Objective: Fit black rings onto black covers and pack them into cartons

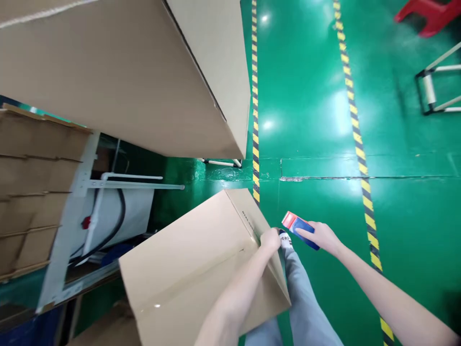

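Observation:
A large cardboard box (pixel 187 240) with a strip of clear tape along its seam sits tilted in front of my legs. My left hand (pixel 270 240) is closed at the box's right side, fingers curled at its edge; what the fingertips touch is partly hidden. To the right of the box, my right hand (pixel 320 235) grips a small flat blue box (pixel 306 235) with a red and white end. That end points up and left, over the green floor.
A bigger carton (pixel 126 81) looms at upper left. Stacked cardboard (pixel 32 192) stands on a white-framed rack (pixel 81 192) at left. Striped yellow-black tape (pixel 355 115) lines the green floor (pixel 306 96). A red stool (pixel 432 17) and pipe frame (pixel 430 91) are at right.

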A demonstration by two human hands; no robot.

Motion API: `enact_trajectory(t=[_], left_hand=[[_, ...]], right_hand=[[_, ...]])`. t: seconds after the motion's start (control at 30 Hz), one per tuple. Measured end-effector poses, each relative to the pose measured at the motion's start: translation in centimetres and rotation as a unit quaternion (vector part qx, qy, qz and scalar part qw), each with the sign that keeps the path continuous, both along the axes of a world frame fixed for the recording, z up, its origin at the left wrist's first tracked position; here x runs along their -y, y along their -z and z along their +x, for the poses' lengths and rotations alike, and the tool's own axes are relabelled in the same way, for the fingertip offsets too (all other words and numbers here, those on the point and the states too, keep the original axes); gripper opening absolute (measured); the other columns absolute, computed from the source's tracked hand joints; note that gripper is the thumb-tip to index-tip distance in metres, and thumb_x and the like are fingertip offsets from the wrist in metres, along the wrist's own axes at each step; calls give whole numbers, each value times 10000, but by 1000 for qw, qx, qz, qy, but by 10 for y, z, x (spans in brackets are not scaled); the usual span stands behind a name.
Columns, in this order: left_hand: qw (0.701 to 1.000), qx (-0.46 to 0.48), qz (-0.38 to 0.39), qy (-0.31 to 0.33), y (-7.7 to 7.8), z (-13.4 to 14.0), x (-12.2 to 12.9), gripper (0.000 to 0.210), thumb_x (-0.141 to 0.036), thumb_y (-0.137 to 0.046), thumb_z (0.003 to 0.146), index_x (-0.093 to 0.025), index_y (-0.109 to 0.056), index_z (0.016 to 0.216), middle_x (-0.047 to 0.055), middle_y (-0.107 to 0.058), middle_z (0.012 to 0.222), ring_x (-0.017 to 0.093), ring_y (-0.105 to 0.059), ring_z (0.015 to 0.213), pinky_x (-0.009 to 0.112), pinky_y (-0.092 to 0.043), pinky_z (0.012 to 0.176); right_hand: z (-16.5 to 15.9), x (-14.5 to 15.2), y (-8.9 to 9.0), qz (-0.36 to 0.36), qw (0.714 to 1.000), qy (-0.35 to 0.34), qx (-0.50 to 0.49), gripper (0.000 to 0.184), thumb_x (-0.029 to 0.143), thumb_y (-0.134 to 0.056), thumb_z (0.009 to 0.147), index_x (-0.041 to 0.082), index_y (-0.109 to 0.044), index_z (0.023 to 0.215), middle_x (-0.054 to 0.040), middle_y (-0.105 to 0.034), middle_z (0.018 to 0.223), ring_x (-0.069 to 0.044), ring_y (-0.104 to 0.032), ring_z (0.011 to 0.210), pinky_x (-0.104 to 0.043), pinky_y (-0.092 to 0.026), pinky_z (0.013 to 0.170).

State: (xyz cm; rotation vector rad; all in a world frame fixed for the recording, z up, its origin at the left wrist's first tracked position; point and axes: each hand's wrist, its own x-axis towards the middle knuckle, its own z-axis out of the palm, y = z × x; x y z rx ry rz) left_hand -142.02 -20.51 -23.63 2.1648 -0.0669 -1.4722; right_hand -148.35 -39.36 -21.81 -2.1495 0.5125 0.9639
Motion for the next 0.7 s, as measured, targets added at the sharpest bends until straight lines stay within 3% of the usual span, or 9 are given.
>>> enact_trajectory(t=[0.07, 0.13, 0.2, 0.27, 0.33, 0.5, 0.6, 0.7], left_hand=[[996, -7, -49, -70, -13, -2, -6, 674, -652, -304, 924, -155, -687, 1172, 182, -727, 1084, 290, -672, 1009, 398, -475, 870], [971, -44, -126, -199, -31, -3, -23, 781, -727, -234, 905, -146, -673, 1189, 159, -723, 1091, 232, -671, 954, 324, -484, 797], [907, -111, -204, -352, -50, -1, -45, 710, -773, -498, 790, -155, -727, 1054, 126, -730, 1019, 200, -655, 882, 284, -464, 746], [843, -164, -250, -447, -67, 5, -68, 570, -667, -779, 609, -158, -753, 864, 89, -729, 902, 172, -625, 806, 272, -439, 739], [833, -174, -261, -456, -79, 16, -89, 505, -590, -859, 535, -153, -745, 762, 64, -717, 817, 152, -599, 757, 272, -426, 755], [856, -166, -273, -407, -96, 31, -124, 603, -717, -759, 583, -149, -751, 783, 71, -720, 809, 164, -616, 770, 285, -446, 750], [899, -95, -248, -348, -94, 36, -129, 574, -658, -831, 493, -150, -749, 748, 92, -734, 797, 191, -644, 744, 314, -487, 729], [916, 32, -210, -341, -81, 70, -127, 412, -545, -840, 534, -162, -714, 619, 74, -716, 683, 204, -646, 704, 329, -502, 712]], right_hand=[[-22, -7, -20, 118, 981, 150, 43, 516, 640, -555, 832, 152, -687, 937, -71, -712, 744, -221, -666, 675, -290, -491, 607], [-37, -30, -40, 176, 954, 232, 65, 527, 652, -601, 793, 141, -667, 903, -51, -680, 681, -206, -634, 605, -286, -482, 556], [-45, -60, -55, 191, 941, 270, 72, 522, 643, -640, 764, 135, -665, 882, -37, -657, 640, -193, -607, 561, -282, -468, 519], [-48, -91, -65, 199, 935, 282, 78, 518, 630, -660, 749, 131, -676, 887, -36, -661, 643, -190, -601, 559, -281, -469, 513], [-48, -116, -70, 201, 932, 289, 88, 519, 621, -668, 744, 128, -691, 907, -42, -683, 678, -194, -612, 584, -285, -484, 535], [-40, -152, -81, 197, 926, 297, 128, 533, 614, -670, 729, 128, -722, 941, -64, -734, 796, -218, -653, 675, -296, -518, 610], [-29, -164, -90, 174, 932, 291, 130, 550, 630, -650, 730, 135, -731, 954, -66, -745, 814, -227, -668, 702, -292, -529, 628], [-31, -175, -98, 92, 950, 281, 95, 544, 676, -614, 740, 176, -741, 915, -52, -741, 765, -241, -681, 722, -289, -536, 650]])
